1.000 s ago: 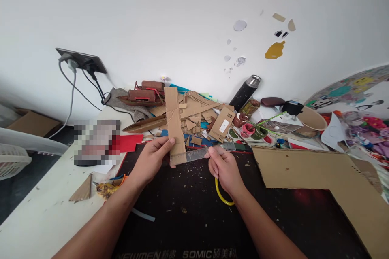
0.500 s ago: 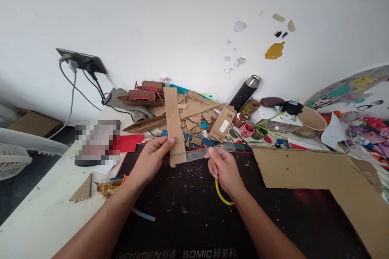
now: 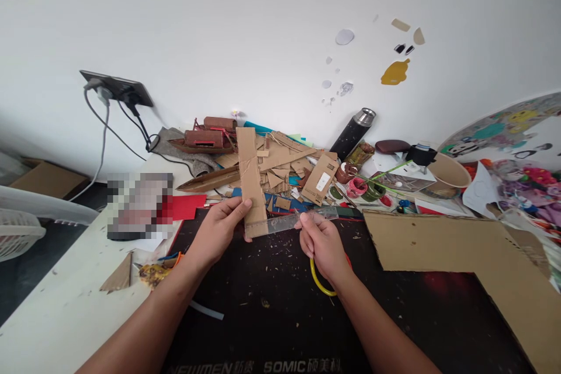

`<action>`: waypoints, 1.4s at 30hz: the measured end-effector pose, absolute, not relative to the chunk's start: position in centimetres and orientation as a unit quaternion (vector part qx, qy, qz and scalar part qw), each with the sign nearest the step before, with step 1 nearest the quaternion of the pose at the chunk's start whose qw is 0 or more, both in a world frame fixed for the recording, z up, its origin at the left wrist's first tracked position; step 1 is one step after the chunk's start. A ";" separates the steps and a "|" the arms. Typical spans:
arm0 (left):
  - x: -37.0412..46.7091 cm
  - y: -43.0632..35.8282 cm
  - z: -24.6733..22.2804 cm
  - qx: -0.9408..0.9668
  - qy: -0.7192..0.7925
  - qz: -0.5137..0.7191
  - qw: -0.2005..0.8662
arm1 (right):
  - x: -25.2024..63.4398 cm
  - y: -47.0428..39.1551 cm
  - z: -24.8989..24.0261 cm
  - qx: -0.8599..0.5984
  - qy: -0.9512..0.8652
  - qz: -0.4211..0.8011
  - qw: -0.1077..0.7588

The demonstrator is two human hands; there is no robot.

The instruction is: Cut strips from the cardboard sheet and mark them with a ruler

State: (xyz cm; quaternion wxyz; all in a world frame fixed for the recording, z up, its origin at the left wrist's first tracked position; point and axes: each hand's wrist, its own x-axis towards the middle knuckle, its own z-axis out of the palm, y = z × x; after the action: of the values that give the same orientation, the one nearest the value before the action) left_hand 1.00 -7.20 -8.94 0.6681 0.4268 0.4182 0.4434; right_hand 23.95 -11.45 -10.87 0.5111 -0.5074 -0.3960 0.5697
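My left hand [image 3: 222,228] is closed on the lower left edge of a long cardboard strip [image 3: 249,175], its thumb on the face. The strip stands nearly upright above the dark mat. A clear plastic ruler [image 3: 278,223] lies across the strip's lower end. My right hand [image 3: 322,242] pinches that ruler toward its right end, between thumb and fingers. Below the right palm shows a yellow ring-shaped handle [image 3: 319,281], with a bit of red beside the wrist; I cannot tell whether the hand holds it too.
A dark mat [image 3: 263,327] covers the desk front. Cardboard scraps [image 3: 284,158], brown model boats [image 3: 205,140], paint jars [image 3: 356,188] and a black thermos [image 3: 354,133] crowd the wall side. A large cardboard sheet [image 3: 429,242] lies right; a cardboard triangle [image 3: 118,274] lies left.
Almost nothing differs. Both hands keep their hold on the cardboard strip and the ruler, and the view has shifted very slightly.
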 end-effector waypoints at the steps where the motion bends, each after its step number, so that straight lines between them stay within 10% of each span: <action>1: 1.0 -7.2 -8.9 0.426 0.418 0.444 0.668 | 23.9 -11.4 -10.9 -0.507 -0.395 0.571 0.511; 24: -0.7 -6.2 -10.0 0.396 0.498 0.644 0.425 | 21.8 -7.7 -9.7 -0.515 -0.324 0.579 0.543; 35: -0.2 -7.1 -8.9 0.386 0.496 0.597 0.499 | 25.5 -8.8 -8.4 -0.607 -0.567 0.432 0.353; 42: 0.3 -7.2 -9.0 0.365 0.507 0.582 0.520 | 30.5 -14.3 -5.2 -0.662 -0.712 0.233 0.023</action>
State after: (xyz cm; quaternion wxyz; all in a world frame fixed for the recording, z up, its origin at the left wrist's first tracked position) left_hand 0.28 -7.21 -9.03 0.5204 0.3646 0.5070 0.5824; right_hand 30.48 -14.35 -5.18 0.0229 -0.6622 -0.7117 0.2335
